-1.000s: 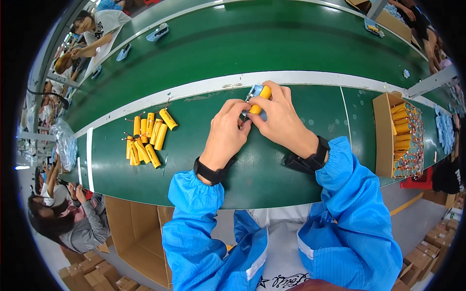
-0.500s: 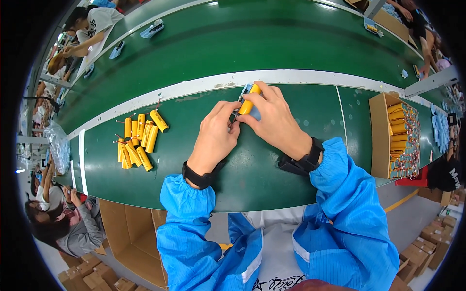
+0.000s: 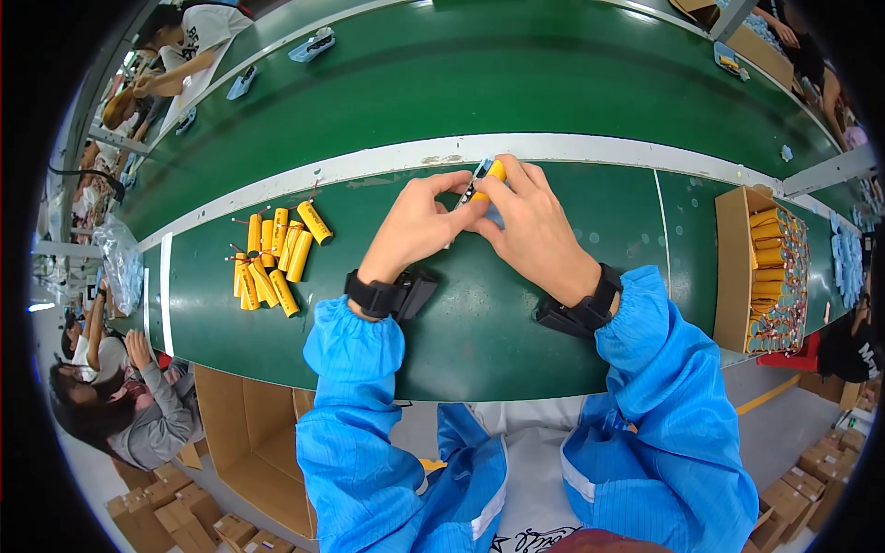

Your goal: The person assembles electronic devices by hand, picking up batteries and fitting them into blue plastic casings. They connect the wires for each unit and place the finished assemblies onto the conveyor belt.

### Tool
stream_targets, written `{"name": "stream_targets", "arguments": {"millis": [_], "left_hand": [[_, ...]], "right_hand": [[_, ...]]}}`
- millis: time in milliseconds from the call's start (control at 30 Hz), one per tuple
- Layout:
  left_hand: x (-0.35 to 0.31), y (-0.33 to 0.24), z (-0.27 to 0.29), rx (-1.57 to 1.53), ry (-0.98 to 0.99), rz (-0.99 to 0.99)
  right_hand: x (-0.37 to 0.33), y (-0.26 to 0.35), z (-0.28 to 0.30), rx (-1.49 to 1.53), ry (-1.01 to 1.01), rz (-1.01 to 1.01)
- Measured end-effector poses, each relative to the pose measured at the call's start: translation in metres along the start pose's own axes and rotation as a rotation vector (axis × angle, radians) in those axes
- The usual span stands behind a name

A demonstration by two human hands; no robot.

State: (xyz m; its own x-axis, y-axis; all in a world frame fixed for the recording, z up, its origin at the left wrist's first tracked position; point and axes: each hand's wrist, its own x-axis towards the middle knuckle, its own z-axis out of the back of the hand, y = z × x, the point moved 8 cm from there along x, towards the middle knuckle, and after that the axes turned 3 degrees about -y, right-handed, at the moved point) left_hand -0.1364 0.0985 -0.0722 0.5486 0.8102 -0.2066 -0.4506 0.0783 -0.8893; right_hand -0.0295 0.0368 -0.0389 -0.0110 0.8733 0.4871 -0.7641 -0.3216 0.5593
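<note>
Green counter (image 3: 498,355), factory floor around it. Nearest: blue sleeves (image 3: 668,369), black wrist straps (image 3: 604,297), and a big open carton (image 3: 249,438) below the counter edge, left side.

Both hands sit together mid-counter, close to the far edge. Right hand (image 3: 542,226): fingers closed over a yellow battery (image 3: 498,171), which shows only in part. Left hand (image 3: 422,219): narrow, fingertips up against a dark circuit board (image 3: 470,192); can't tell if it's actually pinching it, since the thumbs overlap there.

Key geometry: battery lies between the hands, just right of the board, roughly parallel to it. Long axis runs from near-left to far-right. Right hand is closer to the battery, left to the board. Some pale blue material shows by the board's far end; shape mostly hidden.

Loose pile of yellow batteries (image 3: 299,255) with thin wires: left of the left hand, well apart. Cardboard box (image 3: 733,267) packed with more of them: well right of the right hand.

Beyond: white rail (image 3: 590,146), then a green far surface (image 3: 516,83) with blue-wrapped parts (image 3: 312,46) lying apart. Co-worker in a white top (image 3: 210,29) at far left.
</note>
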Motion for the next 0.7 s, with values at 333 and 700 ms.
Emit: {"name": "stream_targets", "arguments": {"millis": [333, 700], "left_hand": [[0.013, -0.001, -0.003, 0.176, -0.244, -0.058], [0.01, 0.012, -0.004, 0.174, -0.278, -0.085]], "right_hand": [[-0.002, -0.004, -0.005, -0.08, 0.078, -0.071], [0.015, -0.015, 0.016, 0.103, 0.17, 0.069]]}}
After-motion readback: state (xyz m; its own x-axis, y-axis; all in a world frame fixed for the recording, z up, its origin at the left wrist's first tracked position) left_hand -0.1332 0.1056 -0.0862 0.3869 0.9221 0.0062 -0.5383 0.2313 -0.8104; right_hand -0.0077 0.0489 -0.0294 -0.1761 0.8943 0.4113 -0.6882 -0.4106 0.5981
